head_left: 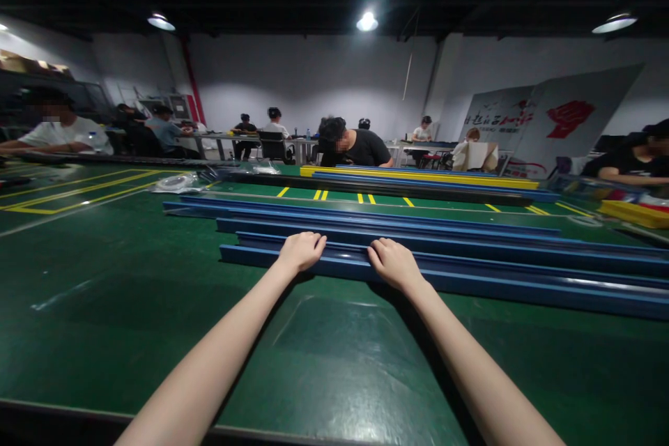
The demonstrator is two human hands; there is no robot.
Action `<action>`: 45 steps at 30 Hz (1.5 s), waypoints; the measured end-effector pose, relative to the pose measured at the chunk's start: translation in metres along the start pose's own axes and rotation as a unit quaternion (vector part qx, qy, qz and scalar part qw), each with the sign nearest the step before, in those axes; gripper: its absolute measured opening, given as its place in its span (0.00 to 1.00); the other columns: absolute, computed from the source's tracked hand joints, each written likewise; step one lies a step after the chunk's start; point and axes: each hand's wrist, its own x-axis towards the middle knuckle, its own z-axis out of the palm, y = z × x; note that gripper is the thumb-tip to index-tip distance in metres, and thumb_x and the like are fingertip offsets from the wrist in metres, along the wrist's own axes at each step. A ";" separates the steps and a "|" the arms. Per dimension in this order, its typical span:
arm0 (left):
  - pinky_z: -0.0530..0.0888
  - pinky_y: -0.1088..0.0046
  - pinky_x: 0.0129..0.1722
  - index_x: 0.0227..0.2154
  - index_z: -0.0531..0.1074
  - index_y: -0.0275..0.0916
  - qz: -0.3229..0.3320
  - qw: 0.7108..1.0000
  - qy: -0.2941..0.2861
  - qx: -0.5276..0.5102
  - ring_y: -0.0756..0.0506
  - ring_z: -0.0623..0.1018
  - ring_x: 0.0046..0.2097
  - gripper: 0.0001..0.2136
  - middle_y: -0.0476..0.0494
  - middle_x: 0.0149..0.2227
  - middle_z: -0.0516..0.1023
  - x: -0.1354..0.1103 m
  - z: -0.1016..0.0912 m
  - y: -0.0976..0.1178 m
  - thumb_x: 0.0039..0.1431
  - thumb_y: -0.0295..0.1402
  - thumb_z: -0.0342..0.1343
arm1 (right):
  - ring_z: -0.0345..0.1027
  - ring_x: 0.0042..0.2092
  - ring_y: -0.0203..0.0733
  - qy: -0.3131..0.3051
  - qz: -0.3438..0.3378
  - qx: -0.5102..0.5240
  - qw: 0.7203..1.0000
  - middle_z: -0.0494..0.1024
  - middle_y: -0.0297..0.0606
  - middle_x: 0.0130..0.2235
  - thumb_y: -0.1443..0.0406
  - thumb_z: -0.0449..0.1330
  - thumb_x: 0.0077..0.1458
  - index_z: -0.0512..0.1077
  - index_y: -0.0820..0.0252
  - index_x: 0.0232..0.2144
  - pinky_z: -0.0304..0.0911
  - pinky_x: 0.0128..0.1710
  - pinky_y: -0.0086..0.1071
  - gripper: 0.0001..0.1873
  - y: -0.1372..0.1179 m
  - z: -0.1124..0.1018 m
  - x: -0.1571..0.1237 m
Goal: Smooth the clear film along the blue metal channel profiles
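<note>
A long blue channel rail [345, 267] lies crosswise on the green table, nearest to me. Over its left part my left hand [302, 251] is closed, the fingers curled across the rail's top. My right hand [393, 263] grips the same rail a little to the right, its fingers bent over the edge into the trough. The fingertips of both hands are partly hidden. Just behind lies another blue rail [460, 245], with a further blue rail [366, 213] beyond it, roughly parallel.
Farther back, a yellow rail [418, 177] and a black rail [387, 188] lie across the green table [130, 313], which has yellow line markings. A clear plastic bag [180, 182] is at the back left. A person in black [366, 148] leans over the far side; other people sit behind.
</note>
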 end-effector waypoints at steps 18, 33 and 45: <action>0.65 0.66 0.38 0.32 0.70 0.35 0.096 0.995 0.023 0.018 0.42 0.72 0.39 0.17 0.39 0.35 0.73 0.005 0.009 0.044 0.60 0.34 0.35 | 0.70 0.30 0.42 0.038 0.109 -0.035 0.993 0.77 0.43 0.28 0.64 0.38 0.56 0.73 0.62 0.22 0.53 0.25 0.30 0.25 0.028 0.002 -0.017; 0.67 0.73 0.32 0.31 0.73 0.39 -0.007 0.999 0.036 0.007 0.45 0.74 0.35 0.17 0.43 0.33 0.74 -0.006 0.005 -0.003 0.57 0.33 0.37 | 0.64 0.38 0.40 0.047 -0.040 -0.018 0.998 0.73 0.42 0.34 0.61 0.38 0.59 0.69 0.61 0.31 0.50 0.35 0.32 0.21 -0.018 0.008 0.009; 0.65 0.69 0.45 0.42 0.68 0.34 0.036 0.989 0.144 0.020 0.44 0.73 0.43 0.18 0.38 0.43 0.74 -0.005 0.016 -0.022 0.56 0.31 0.36 | 0.58 0.41 0.44 0.079 0.035 -0.077 0.993 0.70 0.43 0.35 0.58 0.39 0.58 0.68 0.62 0.32 0.45 0.39 0.35 0.20 0.044 0.012 -0.018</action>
